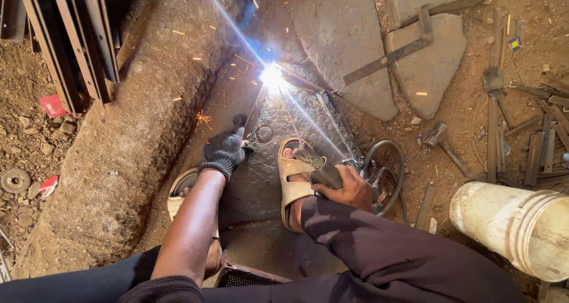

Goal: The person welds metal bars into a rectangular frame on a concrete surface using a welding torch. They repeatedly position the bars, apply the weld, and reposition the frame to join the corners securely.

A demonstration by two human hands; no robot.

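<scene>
Head view, looking down: the bare right hand (349, 187) is wrapped tight around the dark metal electrode holder (323, 171), and a thin welding rod (290, 120) runs from it up and to the left, away from the hand, ending in the white arc glare (271, 76). The rod's long axis points straight at the joint of the flat rusty steel bars (256, 108). The left hand (224, 152), in a dark knit glove, is nearer that joint; its fingers are curled and pressed down on the lower end of one bar, just below the arc. A black cable (385, 172) loops close beside the right hand. A tan sandal (294, 184) lies directly under the holder, on the grey stone slab (261, 184).
</scene>
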